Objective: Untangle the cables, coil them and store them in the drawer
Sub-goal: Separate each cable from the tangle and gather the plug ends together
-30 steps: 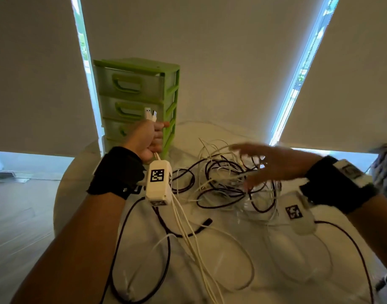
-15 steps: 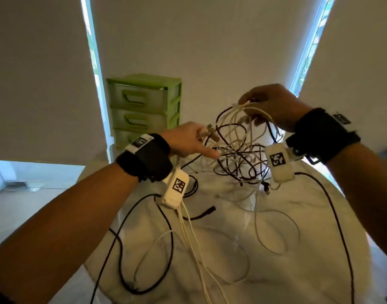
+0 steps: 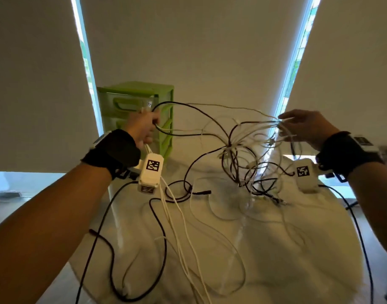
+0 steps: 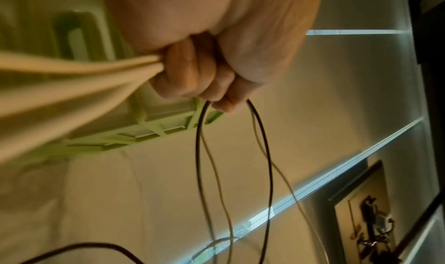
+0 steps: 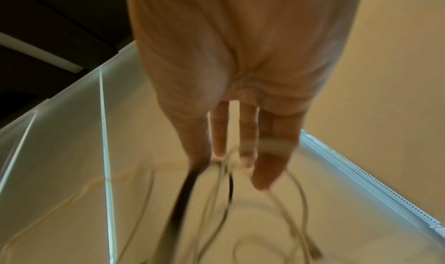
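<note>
- Nearest to me, loose black and white cables [image 3: 166,249] trail in slack loops over the white round table [image 3: 287,270], some running off its near edge
- The left hand [image 3: 144,128] is raised above the table's left side, fingers [image 4: 192,78] curled tight into a fist round a bundle of white cable [image 4: 72,78]; a black loop [image 4: 240,154] and a thin pale strand hang from the same fist, and white plug ends [image 3: 147,105] poke out of its top
- The right hand [image 3: 306,128] is held up on the right, fingers [image 5: 269,157] long and slightly spread, several strands caught at the fingertips, one white cable lying across two of them
- Between the hands black and white lines stretch through the air, meeting in a knotted tangle [image 3: 243,163] that hangs from the right hand down to the tabletop
- Farthest back, just behind the left hand, the green drawer unit [image 3: 142,95] stands on the table, its drawers pushed in; I cannot tell what is inside them
</note>
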The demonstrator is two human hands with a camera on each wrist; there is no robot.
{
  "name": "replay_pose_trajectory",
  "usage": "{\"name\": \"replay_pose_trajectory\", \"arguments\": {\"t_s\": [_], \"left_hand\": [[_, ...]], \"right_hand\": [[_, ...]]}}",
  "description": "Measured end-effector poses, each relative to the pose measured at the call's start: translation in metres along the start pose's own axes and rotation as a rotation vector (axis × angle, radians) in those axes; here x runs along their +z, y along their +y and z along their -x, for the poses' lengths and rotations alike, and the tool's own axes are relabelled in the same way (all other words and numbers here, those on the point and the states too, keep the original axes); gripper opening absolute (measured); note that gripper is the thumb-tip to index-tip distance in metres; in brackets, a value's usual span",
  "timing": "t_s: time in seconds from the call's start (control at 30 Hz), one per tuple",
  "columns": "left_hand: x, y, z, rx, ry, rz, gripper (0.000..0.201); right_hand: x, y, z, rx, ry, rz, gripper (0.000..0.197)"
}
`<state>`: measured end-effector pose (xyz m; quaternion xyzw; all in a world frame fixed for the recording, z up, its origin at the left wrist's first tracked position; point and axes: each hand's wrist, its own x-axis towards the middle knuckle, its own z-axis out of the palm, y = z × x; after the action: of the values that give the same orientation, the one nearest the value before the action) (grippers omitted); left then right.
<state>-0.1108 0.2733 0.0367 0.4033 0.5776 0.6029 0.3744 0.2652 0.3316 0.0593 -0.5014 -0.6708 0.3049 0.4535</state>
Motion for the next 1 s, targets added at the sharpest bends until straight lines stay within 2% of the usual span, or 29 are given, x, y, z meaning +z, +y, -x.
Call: {"name": "replay_pose_trajectory", "arguments": {"t_s": [0.07,0.1,0.17,0.23,0.3,0.37,0.43,0.53,0.67,0.8,0.9,0.97,1.0], "left_hand": [[-0.002,-0.01,-0.002,-0.018,-0.014,-0.02,0.028],[-0.003,-0.015,-0.003,-0.028,-0.019,-0.031,0.027],[-0.005,-0.023,-0.004,-0.042,-0.024,-0.038,0.021],[-0.006,-0.031,-0.005,-0.023,0.002,-0.054,0.02],[-0.004,-0.034,-0.002,0.02,0.059,-0.081,0.02],[-0.001,-0.034,0.004,0.107,0.146,-0.112,0.017],[0.002,-0.033,0.01,0.189,0.205,-0.125,0.017],[0.007,-0.031,0.017,0.246,0.155,-0.16,0.028],[0.025,-0.027,0.029,0.282,-0.003,-0.132,0.005],[0.04,-0.029,0.036,0.294,-0.145,-0.148,0.008],[0.047,-0.034,0.038,0.297,-0.229,-0.196,0.008],[0.052,-0.037,0.038,0.283,-0.25,-0.19,0.012],[0.055,-0.036,0.038,0.266,-0.253,-0.169,0.011]], "right_hand": [[-0.001,0.004,0.001,0.044,-0.1,0.053,0.027],[-0.002,0.005,0.002,0.019,-0.093,0.14,0.027],[0.0,0.001,0.008,-0.122,-0.006,0.342,0.018],[0.009,-0.007,0.022,-0.217,-0.041,0.416,0.009],[0.023,-0.013,0.039,-0.214,-0.254,0.526,0.011],[0.036,-0.011,0.053,-0.127,-0.508,0.694,0.013],[0.043,-0.001,0.058,-0.04,-0.621,0.828,0.016],[0.049,0.015,0.055,0.053,-0.576,0.97,0.023],[0.064,0.018,0.05,-0.001,-0.502,0.955,0.026],[0.063,0.009,0.044,0.028,-0.386,0.723,0.022],[0.052,0.01,0.028,0.058,-0.139,0.466,0.026],[0.049,0.021,0.014,0.088,-0.07,0.482,0.025],[0.051,0.028,0.006,0.11,-0.104,0.539,0.023]]}}
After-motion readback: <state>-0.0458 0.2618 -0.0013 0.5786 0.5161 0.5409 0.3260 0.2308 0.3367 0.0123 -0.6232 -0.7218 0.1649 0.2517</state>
